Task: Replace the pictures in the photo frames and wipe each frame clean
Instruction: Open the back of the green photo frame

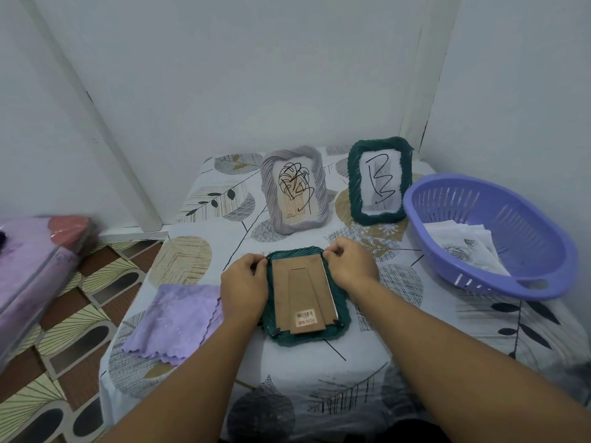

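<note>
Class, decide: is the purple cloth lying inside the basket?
No. The purple cloth lies flat on the table left of the face-down frame, outside the basket.

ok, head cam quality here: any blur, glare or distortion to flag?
Head view: soft, even light, no hard shadows or glare. Wide-angle bend curves the walls. The purple bundle at the left edge is smeared. The face-down green frame and both hands, left and right, are sharp.
</note>
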Motion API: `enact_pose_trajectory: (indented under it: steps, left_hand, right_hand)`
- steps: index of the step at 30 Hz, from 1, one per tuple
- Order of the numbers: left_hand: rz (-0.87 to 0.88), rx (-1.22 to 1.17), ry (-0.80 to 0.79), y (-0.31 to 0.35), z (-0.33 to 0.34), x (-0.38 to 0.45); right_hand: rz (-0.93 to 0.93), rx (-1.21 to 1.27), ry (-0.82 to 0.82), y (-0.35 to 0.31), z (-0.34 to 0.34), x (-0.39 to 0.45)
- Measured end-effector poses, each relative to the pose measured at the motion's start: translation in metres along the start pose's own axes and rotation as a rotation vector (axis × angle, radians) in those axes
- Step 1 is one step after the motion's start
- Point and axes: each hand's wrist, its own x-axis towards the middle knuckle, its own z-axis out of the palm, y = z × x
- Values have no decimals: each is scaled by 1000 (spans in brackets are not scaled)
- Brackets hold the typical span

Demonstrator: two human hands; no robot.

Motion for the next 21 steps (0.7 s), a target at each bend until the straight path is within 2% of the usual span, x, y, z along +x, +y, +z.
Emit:
enact_pose_trajectory:
  steps: [10, 16, 21]
  left_hand:
    - [-27, 20, -36, 6, -6, 1]
    - [-8, 166, -155, 10, -32, 7]
    - [-21, 355, -304, 12, -45, 1]
  right_hand:
    - [-28, 22, 12, 2, 0, -3]
    - [-135, -23, -1, 6, -9, -17]
    - [-96, -165, 2, 12, -18, -28]
